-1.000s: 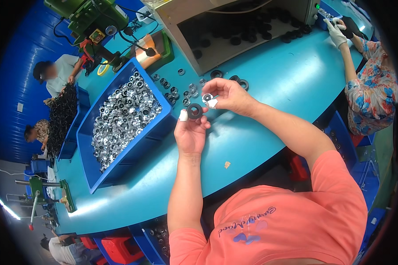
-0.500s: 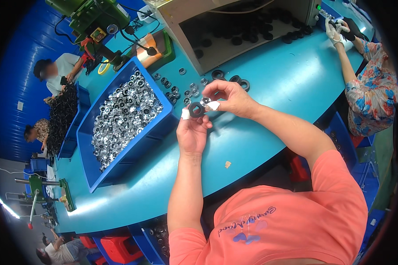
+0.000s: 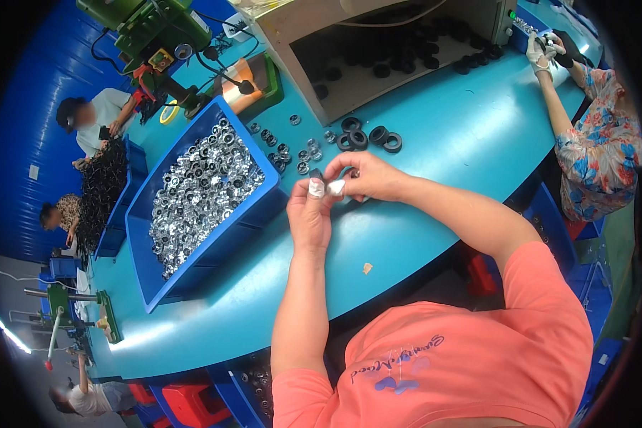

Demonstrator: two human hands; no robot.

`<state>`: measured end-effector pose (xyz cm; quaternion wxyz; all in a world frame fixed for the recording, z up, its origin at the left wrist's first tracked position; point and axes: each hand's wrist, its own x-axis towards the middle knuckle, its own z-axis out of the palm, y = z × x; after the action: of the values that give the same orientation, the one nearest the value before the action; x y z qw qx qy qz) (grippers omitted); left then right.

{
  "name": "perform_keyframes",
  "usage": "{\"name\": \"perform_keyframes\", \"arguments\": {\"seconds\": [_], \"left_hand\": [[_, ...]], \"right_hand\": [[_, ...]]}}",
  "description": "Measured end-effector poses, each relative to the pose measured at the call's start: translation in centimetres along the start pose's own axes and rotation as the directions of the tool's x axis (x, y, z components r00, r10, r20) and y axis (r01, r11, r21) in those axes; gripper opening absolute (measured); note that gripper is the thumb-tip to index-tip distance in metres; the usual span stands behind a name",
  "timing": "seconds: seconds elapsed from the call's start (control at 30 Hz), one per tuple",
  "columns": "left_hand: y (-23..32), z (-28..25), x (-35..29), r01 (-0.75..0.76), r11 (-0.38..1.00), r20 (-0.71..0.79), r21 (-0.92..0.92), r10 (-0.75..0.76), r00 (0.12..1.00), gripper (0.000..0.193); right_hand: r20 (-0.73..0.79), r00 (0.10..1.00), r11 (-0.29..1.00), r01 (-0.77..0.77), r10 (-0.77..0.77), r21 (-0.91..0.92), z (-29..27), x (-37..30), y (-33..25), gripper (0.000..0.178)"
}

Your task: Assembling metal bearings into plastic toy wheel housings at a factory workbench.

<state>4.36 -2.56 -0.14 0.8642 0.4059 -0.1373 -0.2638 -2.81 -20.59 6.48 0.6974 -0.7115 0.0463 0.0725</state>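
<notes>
Your left hand and right hand have closed together, pinching the ring, now mostly hidden; bin at nine o'clock.

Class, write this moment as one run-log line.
left hand: pinching small dark ring | right hand: fingertips meeting it | blue bin of metal parts: left | black rings: beyond hands

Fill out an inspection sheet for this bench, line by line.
Surface: teal table, curved front edge.
Job's things: small dark ring part pinched between both hands; blue bin of shiny metal rings.
Clutter: black rubber rings, loose metal rings, small tan scrap.
Hands: left hand and right hand meet, fingertips taped white.
Cables: black leads by green machine.
Surroundings: other people working, blue wall.
</notes>
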Motion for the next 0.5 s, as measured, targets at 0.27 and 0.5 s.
{"name": "perform_keyframes", "arguments": {"seconds": [0.27, 0.5], "left_hand": [[0.1, 1.3, -0.1, 0.050, 0.992, -0.029, 0.119, -0.047, 0.998, 0.018], [-0.1, 0.7, 0.0, 0.100, 0.986, -0.044, 0.133, -0.095, 0.995, 0.020]], "right_hand": [[-0.147, 0.876, 0.884, 0.437, -0.460, -0.164, -0.6, 1.0, 3.0, 0.026], [-0.099, 0.991, 0.984, 0.108, -0.095, 0.140, -0.5, 0.9, 2.7, 0.017]]}}
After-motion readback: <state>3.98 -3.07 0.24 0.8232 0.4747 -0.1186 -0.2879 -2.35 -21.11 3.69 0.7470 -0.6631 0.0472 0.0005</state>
